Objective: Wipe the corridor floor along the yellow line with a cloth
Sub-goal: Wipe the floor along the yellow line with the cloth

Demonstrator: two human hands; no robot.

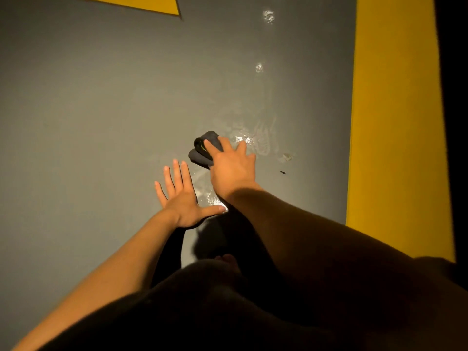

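Cloth point(202, 150), soft and limp, bunches under the flat-fingered right hand point(231, 164) pressing it; left hand point(181, 196) splays open on the floor point(88, 110).

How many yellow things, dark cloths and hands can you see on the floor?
Yellow markings: 2, the yellow line and a yellow patch
Dark cloth: 1
Hands: 2, left hand and right hand
Total: 5

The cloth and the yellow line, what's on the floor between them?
In the head view: wet smear marks, a small pale scrap and a dark speck lie on the grey floor between the dark cloth and yellow line.
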